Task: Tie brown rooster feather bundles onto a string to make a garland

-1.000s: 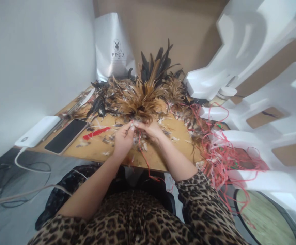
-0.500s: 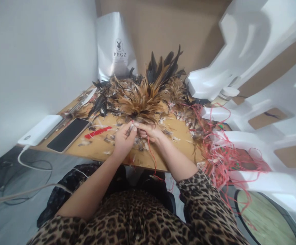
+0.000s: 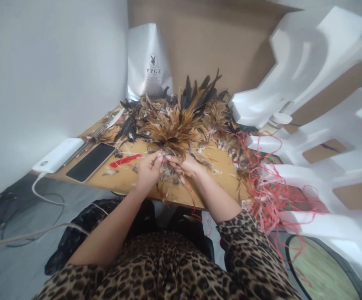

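My left hand is closed in a pinch, its thumb and forefinger at the white-and-red base of some small brown feathers. Right beside it, my right hand is closed too, fingers curled round the feathers' lower ends. A red string hangs from under my right hand over the table edge. Just beyond both hands spreads a large bunch of brown feathers, with long black feathers rising behind it. Fingertips and plumes partly hide what lies between my hands.
On the wooden table lie a phone, a white power bank with a cable and a red strip. Tangled pink string heaps at right beside white moulded pieces. A silver bag stands behind.
The view has shifted slightly, so the table items appear further right and lower. My left hand's fingertips have drawn a little apart from my right hand's. Both hands remain at the feather base.
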The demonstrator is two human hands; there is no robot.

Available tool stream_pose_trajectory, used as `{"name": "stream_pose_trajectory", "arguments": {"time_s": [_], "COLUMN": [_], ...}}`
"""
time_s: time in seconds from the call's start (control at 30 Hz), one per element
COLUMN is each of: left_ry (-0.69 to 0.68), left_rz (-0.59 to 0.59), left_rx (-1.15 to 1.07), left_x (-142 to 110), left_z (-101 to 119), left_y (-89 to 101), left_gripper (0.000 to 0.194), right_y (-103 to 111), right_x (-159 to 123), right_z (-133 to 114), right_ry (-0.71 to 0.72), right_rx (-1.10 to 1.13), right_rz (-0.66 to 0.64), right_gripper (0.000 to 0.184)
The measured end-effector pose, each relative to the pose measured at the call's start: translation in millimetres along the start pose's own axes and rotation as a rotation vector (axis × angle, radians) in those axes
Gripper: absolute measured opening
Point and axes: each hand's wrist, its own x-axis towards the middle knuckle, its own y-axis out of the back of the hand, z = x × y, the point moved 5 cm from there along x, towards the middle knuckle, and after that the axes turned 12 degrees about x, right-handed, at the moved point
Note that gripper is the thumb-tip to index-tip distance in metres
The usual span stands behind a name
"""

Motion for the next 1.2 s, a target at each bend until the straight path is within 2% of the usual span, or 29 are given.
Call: {"name": "stream_pose_trajectory", "arguments": {"time_s": [0.07,0.17,0.27,0.33,0.43,0.63,0.77,0.87,0.97,1.07,1.2], "left_ry": [0.037,0.004,-0.115,-0.237,-0.385,-0.479,-0.559,-0.597,-0.645,-0.715,-0.650], "left_rz": [-0.001,0.019,0.046,0.020,-0.054,-0.145,-0.180,-0.173,-0.227,-0.319,-0.261], "left_rx": [-0.028,0.042,0.238,0.406,0.624,0.963,1.008,0.985,1.000,1.000,0.983], "left_x": [1,1,0,-2,-3,-4,-14,-20,-23,-23,-14], "left_z": [-4,-7,-3,2,10,18,24,28,31,30,28], "left_y": [4.5,13.2,21.4,23.3,23.9,29.7,29.6,29.8,28.6,31.5,59.4], "left_gripper": [0.032,0.031,0.031,0.031,0.035,0.036,0.037,0.043,0.045,0.049,0.046], "right_y": [0,-7,-21,-32,-49,-67,-75,-78,-78,-71,-36], "right_x": [-1,-6,-13,-16,-16,-6,-6,-3,5,12,6], "right_z": [2,5,3,-5,-20,-56,-91,-104,-102,-103,-122], "right_ry": [0.002,0.024,0.063,0.185,0.336,0.262,0.360,0.433,0.426,0.397,0.253], "right_rx": [-0.036,-0.057,-0.067,-0.148,-0.393,-0.849,-1.275,-1.507,-1.521,-1.414,-1.141], "right_rz": [0.024,0.021,0.039,0.065,0.058,-0.013,-0.017,-0.014,-0.066,-0.099,-0.133], "right_gripper": [0.040,0.039,0.033,0.026,0.019,0.020,0.018,0.012,0.010,0.013,0.017]}}
